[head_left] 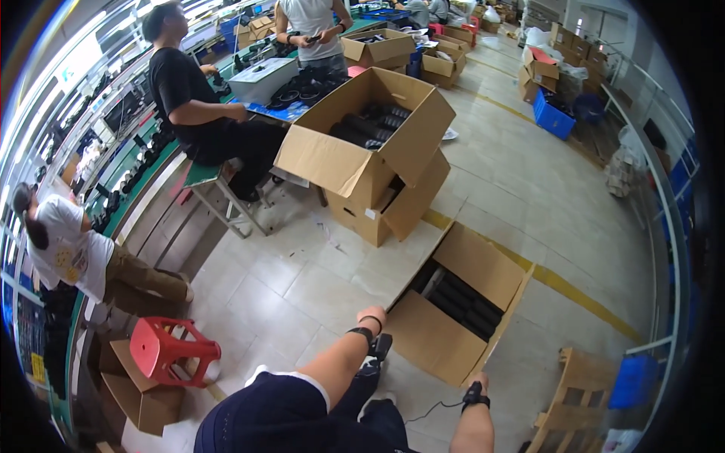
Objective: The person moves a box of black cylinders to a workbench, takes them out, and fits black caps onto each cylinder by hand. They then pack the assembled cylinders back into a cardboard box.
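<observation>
On the tiled floor in front of me stands an open cardboard box (439,336), its flaps spread. Black cylindrical parts (461,298) lie in rows inside it. My left hand (371,317) is closed at the box's left edge, by the end of a flap. At the near right corner, my right hand (477,383) is closed on the cardboard edge. Fingertips of both hands are largely hidden. Each wrist wears a dark band, and a thin cable runs from the right one.
Stacked cartons (362,166) holding black parts stand ahead, beside a seated person (189,98). A red stool (174,349) and an open carton (140,389) are at left, near another person (72,241). A wooden pallet (574,404) lies at right; a blue crate (553,115) stands farther off.
</observation>
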The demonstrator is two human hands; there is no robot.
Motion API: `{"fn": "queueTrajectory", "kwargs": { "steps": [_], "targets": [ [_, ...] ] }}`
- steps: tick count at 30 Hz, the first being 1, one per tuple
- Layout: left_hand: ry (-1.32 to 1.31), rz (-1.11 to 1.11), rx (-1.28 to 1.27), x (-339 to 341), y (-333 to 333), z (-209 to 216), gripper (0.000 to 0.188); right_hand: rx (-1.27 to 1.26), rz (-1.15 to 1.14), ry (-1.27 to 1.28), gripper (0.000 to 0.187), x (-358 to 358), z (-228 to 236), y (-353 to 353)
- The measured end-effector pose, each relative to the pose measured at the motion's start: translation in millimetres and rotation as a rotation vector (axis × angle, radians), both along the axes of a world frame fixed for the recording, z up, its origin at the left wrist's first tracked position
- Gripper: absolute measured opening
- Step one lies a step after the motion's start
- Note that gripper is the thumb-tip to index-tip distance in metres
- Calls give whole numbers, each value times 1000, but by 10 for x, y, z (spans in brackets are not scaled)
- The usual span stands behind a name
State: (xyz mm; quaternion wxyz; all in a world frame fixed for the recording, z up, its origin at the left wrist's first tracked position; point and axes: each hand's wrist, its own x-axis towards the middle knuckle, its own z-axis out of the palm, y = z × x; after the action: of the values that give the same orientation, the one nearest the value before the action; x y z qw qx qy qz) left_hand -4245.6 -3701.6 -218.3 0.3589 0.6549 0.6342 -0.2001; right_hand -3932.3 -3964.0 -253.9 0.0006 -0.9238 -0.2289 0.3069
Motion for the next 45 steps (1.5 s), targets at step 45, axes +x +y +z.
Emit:
{"fn": "queueTrajectory", "kwargs": {
  "steps": [45],
  "targets": [
    [17, 324, 69, -3162, -4986, -10, 33, 169, 154, 182, 30, -2230, -544, -3862]
  ]
}}
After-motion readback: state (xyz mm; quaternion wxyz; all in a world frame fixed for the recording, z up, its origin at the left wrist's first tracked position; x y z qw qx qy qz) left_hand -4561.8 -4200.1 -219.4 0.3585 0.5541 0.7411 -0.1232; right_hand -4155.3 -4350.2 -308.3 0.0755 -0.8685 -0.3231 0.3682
